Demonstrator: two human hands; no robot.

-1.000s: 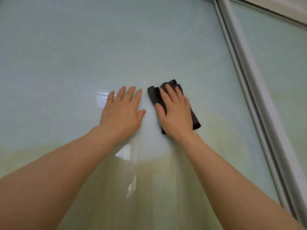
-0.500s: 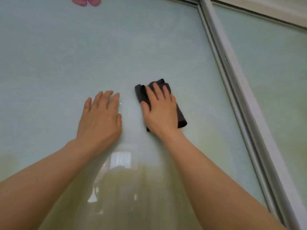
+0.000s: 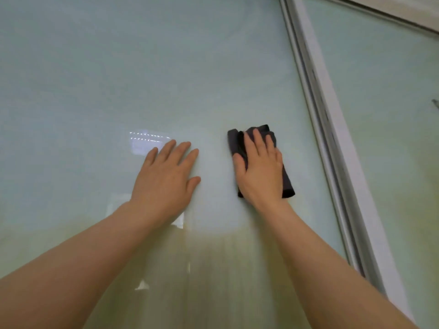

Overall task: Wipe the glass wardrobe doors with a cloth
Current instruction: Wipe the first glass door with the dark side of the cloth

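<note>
A dark grey folded cloth (image 3: 286, 181) lies flat against the pale green frosted glass wardrobe door (image 3: 142, 67), a little right of the middle of the view and near the door's right edge. The right hand (image 3: 260, 172) lies on top of it, palm down, fingers straight and close together, pointing up the glass; the thumb angles off to the left over the cloth's left edge. Cloth shows above the fingertips and below and to the right of the palm. The right forearm runs down to the lower right corner of the view.

The left hand (image 3: 166, 179) rests bare on the same pane, just beside the cloth hand but apart from it, palm flat, fingers straight and slightly fanned, thumb out to the right. Its forearm stretches down to the lower left.

Right of the cloth, a white metal door frame (image 3: 332, 138) runs diagonally, with a second glass door (image 3: 392, 115) beyond it. Bright rectangular patches, probably window reflections (image 3: 147, 143), glint on the glass by the left fingertips.
</note>
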